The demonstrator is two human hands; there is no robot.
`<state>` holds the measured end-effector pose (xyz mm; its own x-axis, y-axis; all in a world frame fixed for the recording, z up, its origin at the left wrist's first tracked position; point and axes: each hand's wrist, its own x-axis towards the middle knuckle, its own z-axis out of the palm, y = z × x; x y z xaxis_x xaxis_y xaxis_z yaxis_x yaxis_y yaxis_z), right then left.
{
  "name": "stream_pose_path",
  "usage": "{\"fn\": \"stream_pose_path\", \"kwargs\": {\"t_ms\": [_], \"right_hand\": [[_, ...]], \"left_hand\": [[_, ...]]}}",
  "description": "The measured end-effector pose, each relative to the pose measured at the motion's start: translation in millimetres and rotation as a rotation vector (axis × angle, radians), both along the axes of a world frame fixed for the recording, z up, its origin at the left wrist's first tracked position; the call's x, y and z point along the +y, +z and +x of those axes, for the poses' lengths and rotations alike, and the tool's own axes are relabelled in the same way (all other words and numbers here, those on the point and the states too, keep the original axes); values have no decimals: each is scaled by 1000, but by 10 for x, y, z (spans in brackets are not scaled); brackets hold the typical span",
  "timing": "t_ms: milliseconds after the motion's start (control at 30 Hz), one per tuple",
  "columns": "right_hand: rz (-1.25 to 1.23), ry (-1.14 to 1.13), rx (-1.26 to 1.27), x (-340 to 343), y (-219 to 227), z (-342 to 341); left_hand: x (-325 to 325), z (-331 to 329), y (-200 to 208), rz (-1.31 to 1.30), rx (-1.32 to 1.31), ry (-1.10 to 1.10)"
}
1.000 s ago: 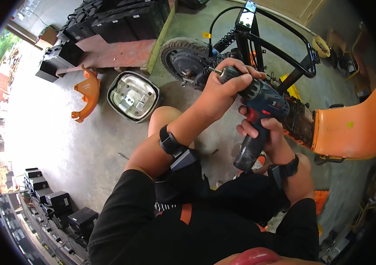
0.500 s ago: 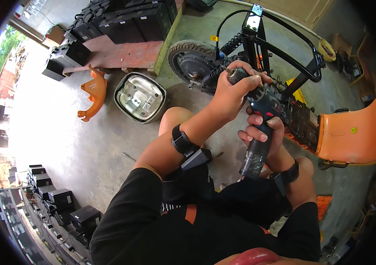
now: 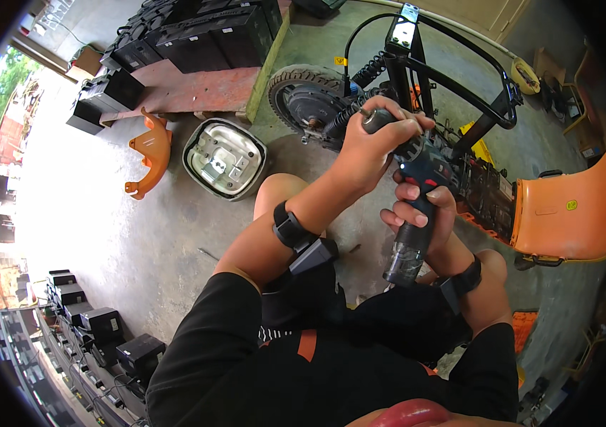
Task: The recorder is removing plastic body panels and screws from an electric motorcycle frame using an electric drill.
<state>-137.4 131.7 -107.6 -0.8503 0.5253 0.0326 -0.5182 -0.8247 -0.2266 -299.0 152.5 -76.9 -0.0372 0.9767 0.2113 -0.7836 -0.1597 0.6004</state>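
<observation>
Both my hands are on a dark blue cordless drill [image 3: 427,171], held in front of my knees. My left hand [image 3: 381,146] wraps around its dark chuck [image 3: 378,119], from which a short metal bit points away to the upper left. Lower down, my right hand [image 3: 427,213] grips the handle, its fingers curled near the red switch. A clear-and-black end piece [image 3: 405,263] sticks out below that hand. Just beyond the drill stands a black vehicle frame [image 3: 424,67] with a rear wheel [image 3: 308,103] and coil springs; my hands cover part of it.
Orange seat-shaped body panel [image 3: 566,217] at right. On the floor to the left lie an orange curved fender [image 3: 152,156] and a pale open-topped case [image 3: 226,158]. Black battery boxes [image 3: 210,43] stand on a red pallet [image 3: 182,87]; more black boxes [image 3: 139,352] line the lower left.
The drill and both hands have shifted very slightly, with the same grip. The view has moved a little; nothing was let go.
</observation>
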Motion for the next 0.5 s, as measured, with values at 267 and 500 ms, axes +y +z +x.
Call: {"fn": "stream_pose_path", "kwargs": {"t_ms": [267, 500], "right_hand": [[73, -76, -153, -25, 51, -10], [78, -61, -139, -23, 35, 3]], "left_hand": [[3, -5, -8, -139, -70, -10], [-11, 7, -31, -90, -56, -1]]}}
